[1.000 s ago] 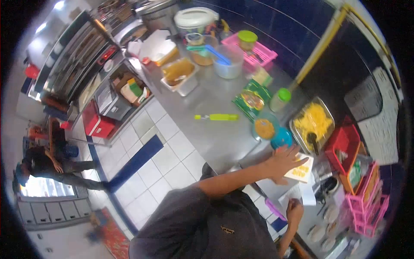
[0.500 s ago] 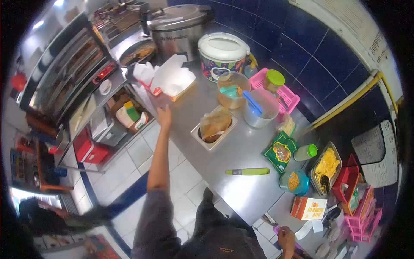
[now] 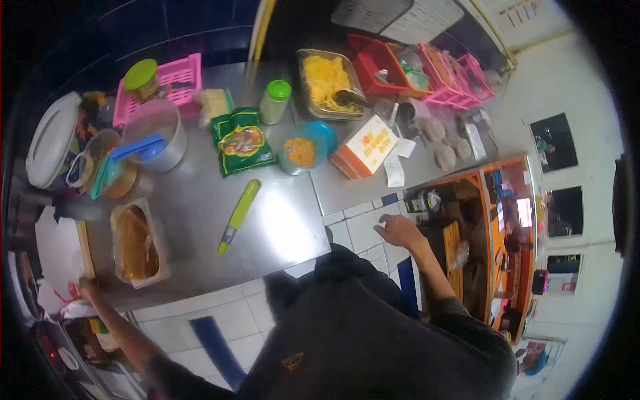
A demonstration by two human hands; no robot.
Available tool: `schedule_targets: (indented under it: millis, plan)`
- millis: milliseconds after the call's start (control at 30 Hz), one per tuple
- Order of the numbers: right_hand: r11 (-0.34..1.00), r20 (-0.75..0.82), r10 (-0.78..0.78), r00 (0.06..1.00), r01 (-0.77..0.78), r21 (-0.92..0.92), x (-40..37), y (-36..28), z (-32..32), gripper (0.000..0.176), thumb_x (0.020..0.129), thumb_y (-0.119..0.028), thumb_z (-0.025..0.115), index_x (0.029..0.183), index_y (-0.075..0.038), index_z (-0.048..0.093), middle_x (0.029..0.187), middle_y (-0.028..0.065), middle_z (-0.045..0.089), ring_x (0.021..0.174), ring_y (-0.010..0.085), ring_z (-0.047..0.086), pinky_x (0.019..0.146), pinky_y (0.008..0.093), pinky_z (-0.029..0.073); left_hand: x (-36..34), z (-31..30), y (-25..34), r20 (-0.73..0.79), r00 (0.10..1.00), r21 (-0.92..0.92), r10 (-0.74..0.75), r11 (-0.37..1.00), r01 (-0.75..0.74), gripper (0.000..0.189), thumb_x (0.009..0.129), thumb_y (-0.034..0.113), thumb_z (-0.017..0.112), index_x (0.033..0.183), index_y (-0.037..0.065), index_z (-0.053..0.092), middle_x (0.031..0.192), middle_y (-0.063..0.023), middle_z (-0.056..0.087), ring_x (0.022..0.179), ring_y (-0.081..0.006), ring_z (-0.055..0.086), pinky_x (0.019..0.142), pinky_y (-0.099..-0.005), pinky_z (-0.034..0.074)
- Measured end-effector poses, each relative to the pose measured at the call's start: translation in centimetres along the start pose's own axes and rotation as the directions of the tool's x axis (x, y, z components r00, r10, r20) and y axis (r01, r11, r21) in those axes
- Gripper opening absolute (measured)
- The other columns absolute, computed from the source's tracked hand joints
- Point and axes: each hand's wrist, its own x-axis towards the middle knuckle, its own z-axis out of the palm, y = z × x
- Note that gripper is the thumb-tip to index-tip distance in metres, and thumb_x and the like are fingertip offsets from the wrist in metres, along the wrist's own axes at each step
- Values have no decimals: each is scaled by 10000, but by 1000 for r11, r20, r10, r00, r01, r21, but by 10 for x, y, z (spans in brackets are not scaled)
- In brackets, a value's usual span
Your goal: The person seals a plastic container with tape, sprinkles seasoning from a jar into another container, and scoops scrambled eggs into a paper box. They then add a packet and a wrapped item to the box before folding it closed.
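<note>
At the far left, my left hand (image 3: 88, 290) is at the counter edge beside an open white box (image 3: 59, 247) and a red-and-white item (image 3: 68, 293); its fingers are too small and blurred to read. My right hand (image 3: 400, 232) hangs over the floor past the counter's front edge, fingers loosely bent and apart, holding nothing. A metal tray (image 3: 162, 267) holding a brown paper-like bag (image 3: 135, 243) sits between the box and a green-handled tool (image 3: 239, 217). Nearest my right hand on the counter is an orange-and-white carton (image 3: 365, 148).
Along the back stand a clear tub (image 3: 170, 150), a green packet (image 3: 243, 141), a green-lidded jar (image 3: 273, 107), a blue-rimmed container (image 3: 320, 140) and a tray of yellow shreds (image 3: 328, 80). Red (image 3: 373, 63) and pink baskets are beyond. An orange shelf unit (image 3: 485, 247) stands right.
The view has swung to the right, so the counter things appear further left and turned. My right hand has moved away from the purple item near the counter edge. My left hand remains by the white box.
</note>
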Motion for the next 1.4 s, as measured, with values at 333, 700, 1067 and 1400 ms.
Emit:
schedule_targets:
  millis: [333, 700, 1067, 1400]
  plan:
    - [998, -452, -60, 890, 61, -11, 46, 50, -82, 207, 871, -259, 670, 922, -60, 696, 835, 167, 709, 732, 361, 683, 659, 459, 546, -229, 75, 2, -561, 790, -462, -248, 885, -50, 353, 927, 379, 628, 961, 35, 696, 770, -135, 645, 684, -396, 612, 602, -517, 490]
    - [894, -465, -446, 764, 406, -191, 330, 23, -164, 308, 848, -338, 680, 948, -47, 709, 981, 176, 700, 910, 349, 679, 787, 461, 544, -599, -99, 153, 208, 682, -960, -701, -279, 6, 725, 973, 568, 511, 1266, -91, 444, 1127, -237, 531, 870, -356, 651, 732, -471, 605]
    - [666, -349, -733, 584, 513, -542, 379, -8, -144, 167, 851, -194, 633, 906, -45, 683, 803, 144, 713, 720, 291, 725, 604, 399, 575, -672, -336, 461, 599, 760, -620, -252, -747, 240, 635, 1030, 301, 477, 1472, -87, 237, 1431, -291, 356, 1130, -393, 581, 870, -462, 575]
    - [400, -156, -895, 418, 596, -696, 420, -41, -148, 151, 840, -58, 586, 962, 10, 644, 771, 158, 704, 705, 293, 720, 595, 397, 579, -637, -378, 529, 568, 774, -619, -280, -765, 177, 466, 1043, 242, 432, 1427, 1, 325, 1354, -185, 448, 1159, -297, 548, 840, -419, 596]
